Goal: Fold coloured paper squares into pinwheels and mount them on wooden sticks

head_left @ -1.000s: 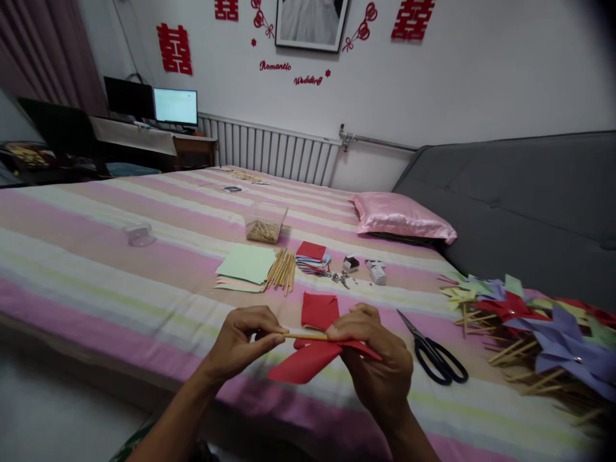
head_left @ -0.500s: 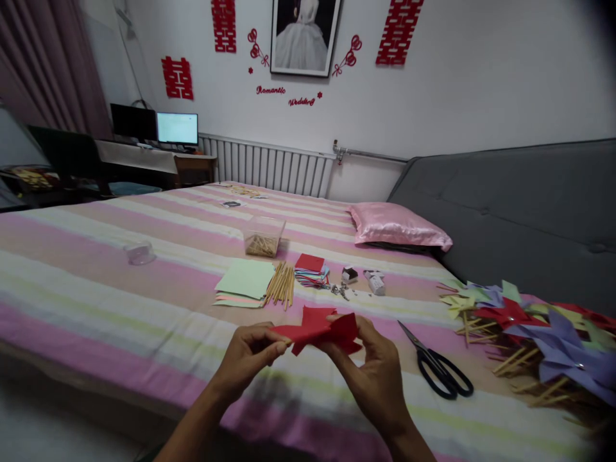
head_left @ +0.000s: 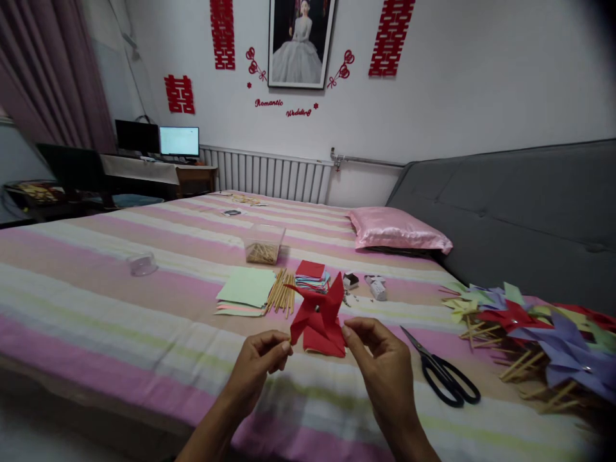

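Observation:
Facing me, a red paper pinwheel (head_left: 315, 310) is held up over the bed, with a small shiny pin at its centre. My left hand (head_left: 264, 356) pinches it by its stick at the lower left; most of that stick is hidden. Thumb and forefinger of my right hand (head_left: 382, 362) close on the pinwheel's right edge. Behind and below it shows a red paper square (head_left: 323, 346). Black-handled scissors (head_left: 440, 372) lie to the right of my right hand, blades slightly apart.
Beyond my hands lie pale green paper sheets (head_left: 244, 287), wooden sticks (head_left: 280, 292), small coloured squares (head_left: 310, 271), little boxes (head_left: 376, 287) and a clear stick container (head_left: 264, 245). Finished pinwheels (head_left: 553, 340) pile up at right. A clear lid (head_left: 142, 264) sits left.
The pinwheel has turned upright, so its front and centre pin now face me. My right hand has shifted from gripping across its blades to its right edge. The view has tilted up slightly.

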